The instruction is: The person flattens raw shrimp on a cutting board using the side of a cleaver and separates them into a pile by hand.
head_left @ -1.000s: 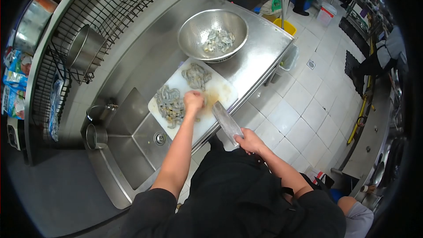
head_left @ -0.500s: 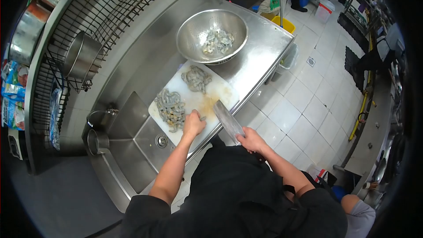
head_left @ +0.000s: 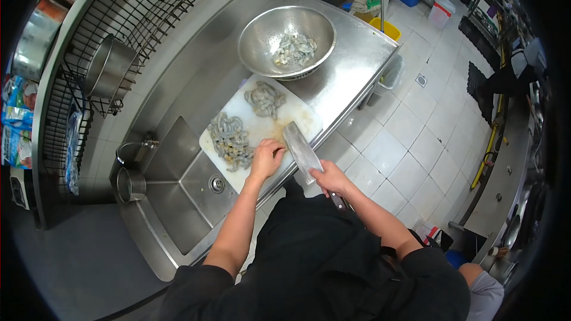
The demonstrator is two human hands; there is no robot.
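My right hand (head_left: 329,177) grips a cleaver (head_left: 302,150) where the blade meets the dark handle. Its broad blade slants over the near right side of a white cutting board (head_left: 303,113). Beside the blade, my left hand (head_left: 267,157) is closed over the board, its fingertips pinching what looks like a shrimp, mostly hidden by the fingers. One pile of grey raw shrimp (head_left: 229,141) lies left of that hand. A second shrimp pile (head_left: 264,100) rests on the far part of the board. Brownish liquid stains the surface near the blade.
Behind the board, a steel colander (head_left: 247,38) holds more shrimp. A sink (head_left: 184,217) with a drain and a small pot (head_left: 131,184) lies to the left. Above it runs a wire rack (head_left: 148,6) with a pot (head_left: 111,68). A bin (head_left: 391,77) stands below the counter's right end.
The cleaver and my right hand have shifted up and left, closer to my left hand. My left hand has moved slightly right and up, away from the left shrimp pile.
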